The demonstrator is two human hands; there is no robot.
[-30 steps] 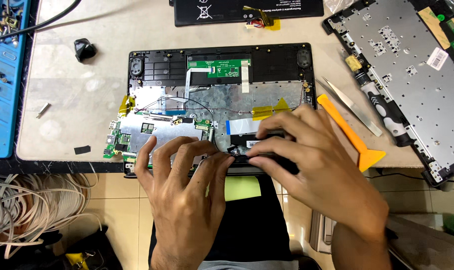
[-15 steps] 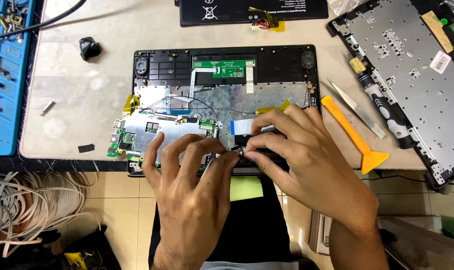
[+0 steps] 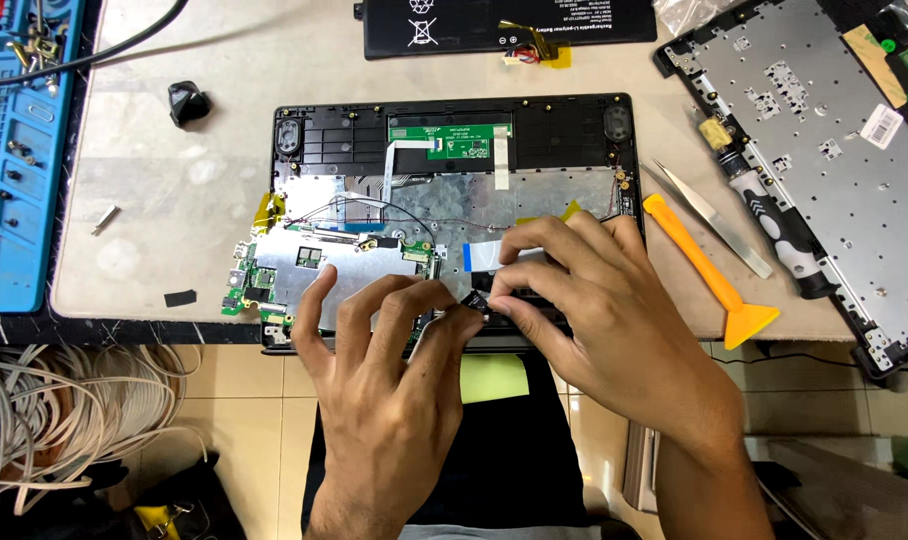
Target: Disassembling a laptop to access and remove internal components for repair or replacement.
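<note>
An opened black laptop base [image 3: 334,140] lies on the table, with its green motherboard [image 3: 304,265] at the front left. My left hand [image 3: 394,400] rests on the board's front edge with fingers spread, its thumb touching a small black part [image 3: 474,299]. My right hand [image 3: 604,320] pinches that part between thumb and forefinger, its other fingers lying over a white-and-blue ribbon cable [image 3: 479,255]. The hands hide the base's front middle.
An orange pry tool [image 3: 714,280], tweezers [image 3: 709,220] and a screwdriver [image 3: 774,220] lie to the right, beside a second laptop cover [image 3: 824,130]. A black battery [image 3: 474,25] sits behind, a blue parts mat [image 3: 14,150] at left, and white cables [image 3: 54,420] below the table edge.
Both hands stay at the base's front edge. My fingertips have drawn closer together around the small black part, and the left fingers shifted slightly right.
</note>
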